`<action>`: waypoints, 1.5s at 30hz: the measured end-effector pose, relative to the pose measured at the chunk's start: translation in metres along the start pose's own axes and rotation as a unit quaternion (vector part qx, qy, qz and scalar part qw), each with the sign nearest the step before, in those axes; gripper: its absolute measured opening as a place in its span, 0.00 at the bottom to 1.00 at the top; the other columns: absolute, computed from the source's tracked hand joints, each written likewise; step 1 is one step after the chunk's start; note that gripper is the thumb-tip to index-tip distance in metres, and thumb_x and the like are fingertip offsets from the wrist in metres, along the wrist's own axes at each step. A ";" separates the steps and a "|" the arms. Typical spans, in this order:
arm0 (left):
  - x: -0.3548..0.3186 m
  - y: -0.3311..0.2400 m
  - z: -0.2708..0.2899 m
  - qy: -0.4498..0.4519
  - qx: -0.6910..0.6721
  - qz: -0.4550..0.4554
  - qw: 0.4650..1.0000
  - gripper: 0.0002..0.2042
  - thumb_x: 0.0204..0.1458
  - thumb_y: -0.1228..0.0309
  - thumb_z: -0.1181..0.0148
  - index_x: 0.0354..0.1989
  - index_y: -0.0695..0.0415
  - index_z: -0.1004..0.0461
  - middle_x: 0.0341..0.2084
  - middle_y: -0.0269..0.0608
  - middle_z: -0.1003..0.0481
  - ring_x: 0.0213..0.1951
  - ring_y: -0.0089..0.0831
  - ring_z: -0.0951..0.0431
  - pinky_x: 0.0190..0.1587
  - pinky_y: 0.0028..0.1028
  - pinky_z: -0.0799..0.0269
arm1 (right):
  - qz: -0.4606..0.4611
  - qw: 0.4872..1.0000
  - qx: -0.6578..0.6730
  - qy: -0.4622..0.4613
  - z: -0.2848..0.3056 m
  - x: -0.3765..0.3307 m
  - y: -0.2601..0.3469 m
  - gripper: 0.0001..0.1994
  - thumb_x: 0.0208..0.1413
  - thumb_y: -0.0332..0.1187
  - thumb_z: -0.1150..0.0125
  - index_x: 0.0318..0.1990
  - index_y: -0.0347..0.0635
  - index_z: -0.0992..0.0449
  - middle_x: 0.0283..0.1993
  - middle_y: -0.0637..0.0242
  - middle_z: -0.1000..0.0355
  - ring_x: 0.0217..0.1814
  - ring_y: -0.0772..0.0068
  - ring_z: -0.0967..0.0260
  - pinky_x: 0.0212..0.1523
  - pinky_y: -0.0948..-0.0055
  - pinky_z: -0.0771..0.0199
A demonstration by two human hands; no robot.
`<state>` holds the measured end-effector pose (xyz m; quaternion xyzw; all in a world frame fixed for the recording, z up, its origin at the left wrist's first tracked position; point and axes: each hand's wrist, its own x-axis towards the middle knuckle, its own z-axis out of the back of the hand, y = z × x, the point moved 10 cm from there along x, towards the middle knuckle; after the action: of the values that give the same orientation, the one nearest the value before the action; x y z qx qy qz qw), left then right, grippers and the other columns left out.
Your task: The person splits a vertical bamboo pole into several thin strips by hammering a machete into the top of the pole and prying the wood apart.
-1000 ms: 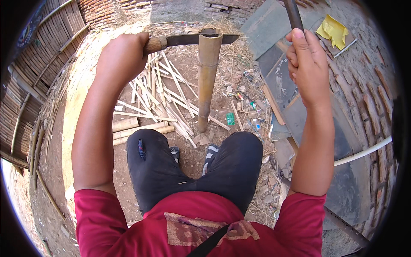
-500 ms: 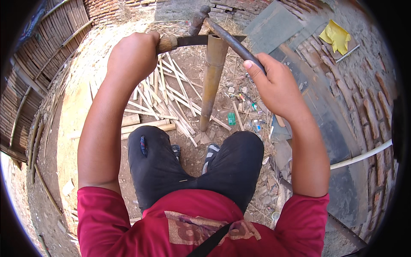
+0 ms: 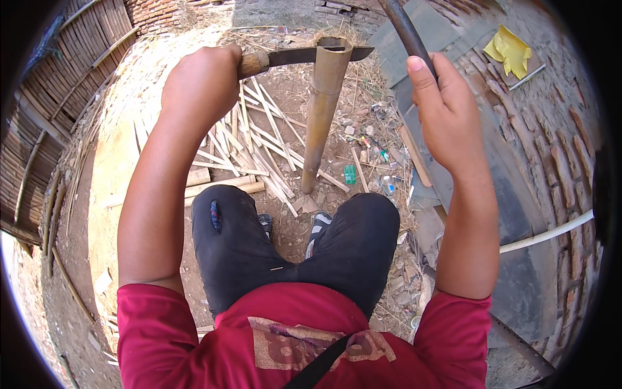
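Bamboo tube (image 3: pixel 321 110) is standing nearly upright at 12 o'clock, its top tipping slightly toward 1; its foot is coming down just ahead of the shoes (image 3: pixel 319 228). Left hand (image 3: pixel 201 84), between 10 and 11 o'clock, is gripping a knife (image 3: pixel 291 57) by its wooden handle (image 3: pixel 254 63), fingers wrapping round it. The blade is crossing the tube's mouth toward 3 o'clock, tip projecting past the wall. Right hand (image 3: pixel 447 110), at 2 o'clock, is gripping a dark-shafted tool (image 3: pixel 409 32), thumb lying against the shaft, which is pointing toward 11, apart from the knife.

Progress (judged): early on this tube. The blade is apparently sitting in the top end only; the wall below is showing no clear split, so nearly the full length is remaining whole. Pale strips (image 3: pixel 265 144) are lying loosely toward 10–11 o'clock, presumably finished pieces; wider bamboo lengths (image 3: pixel 223 188) are lying at 9, possibly unworked.

Obscured: the tube's near wall is hiding the blade's middle, so depth of bite is not showing. The upper edge is cutting off the tool's head; kind undetermined. Left fingertips are curling out of sight.
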<state>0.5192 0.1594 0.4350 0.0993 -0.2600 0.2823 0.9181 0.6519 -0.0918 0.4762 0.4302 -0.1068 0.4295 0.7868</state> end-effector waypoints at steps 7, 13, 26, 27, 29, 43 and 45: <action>-0.001 -0.001 -0.003 0.049 0.015 0.030 0.998 0.09 0.55 0.77 0.45 0.41 0.55 0.19 0.35 0.52 0.17 0.40 0.51 0.16 0.45 0.46 0.20 | 0.047 0.995 -0.051 0.066 -0.009 -0.002 -0.003 0.20 0.70 0.49 0.44 0.41 0.35 0.27 0.22 0.57 0.32 0.24 0.67 0.36 0.29 0.61 0.34; -0.001 -0.013 0.000 0.021 -0.019 0.012 1.000 0.07 0.54 0.77 0.44 0.39 0.57 0.21 0.33 0.54 0.18 0.39 0.52 0.16 0.43 0.47 0.20 | 0.031 0.997 -0.052 0.048 -0.031 -0.021 -0.017 0.21 0.71 0.49 0.46 0.38 0.35 0.27 0.21 0.60 0.33 0.22 0.67 0.37 0.29 0.62 0.34; -0.002 -0.009 -0.011 -0.002 -0.024 0.010 1.000 0.04 0.56 0.75 0.44 0.36 0.60 0.24 0.29 0.56 0.20 0.35 0.55 0.18 0.41 0.49 0.21 | 0.029 0.995 -0.067 0.072 -0.022 -0.008 -0.017 0.19 0.71 0.46 0.44 0.42 0.35 0.26 0.22 0.62 0.31 0.25 0.71 0.33 0.29 0.64 0.34; -0.003 -0.007 -0.012 -0.001 -0.019 0.007 1.000 0.04 0.56 0.75 0.44 0.36 0.60 0.24 0.29 0.56 0.19 0.35 0.55 0.18 0.40 0.49 0.21 | 0.014 0.996 -0.047 0.069 -0.011 -0.008 -0.012 0.18 0.71 0.46 0.45 0.43 0.35 0.26 0.22 0.62 0.31 0.25 0.71 0.33 0.28 0.64 0.35; -0.004 -0.008 -0.012 0.001 -0.014 0.004 1.000 0.04 0.56 0.75 0.44 0.36 0.60 0.24 0.29 0.56 0.19 0.35 0.55 0.17 0.40 0.49 0.21 | 0.032 0.999 -0.011 0.011 0.002 -0.003 -0.006 0.19 0.71 0.46 0.45 0.44 0.35 0.27 0.22 0.61 0.32 0.24 0.70 0.33 0.28 0.63 0.35; -0.001 -0.019 -0.015 0.011 -0.016 -0.002 1.000 0.05 0.56 0.74 0.43 0.37 0.59 0.23 0.30 0.54 0.19 0.35 0.54 0.17 0.41 0.48 0.21 | 0.033 0.994 -0.085 0.067 -0.036 -0.020 -0.019 0.20 0.71 0.46 0.45 0.38 0.35 0.26 0.21 0.66 0.34 0.24 0.76 0.38 0.27 0.67 0.36; 0.001 -0.016 -0.019 0.016 -0.010 0.004 1.000 0.05 0.56 0.74 0.43 0.38 0.59 0.24 0.29 0.54 0.19 0.35 0.54 0.17 0.40 0.49 0.21 | 0.028 0.995 -0.070 0.066 -0.033 -0.019 -0.028 0.20 0.71 0.46 0.45 0.40 0.34 0.26 0.21 0.65 0.33 0.24 0.75 0.37 0.27 0.67 0.36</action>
<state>0.5367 0.1533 0.4190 0.0847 -0.2481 0.2848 0.9221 0.6552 -0.0849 0.4294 0.3414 -0.0966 0.4705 0.8079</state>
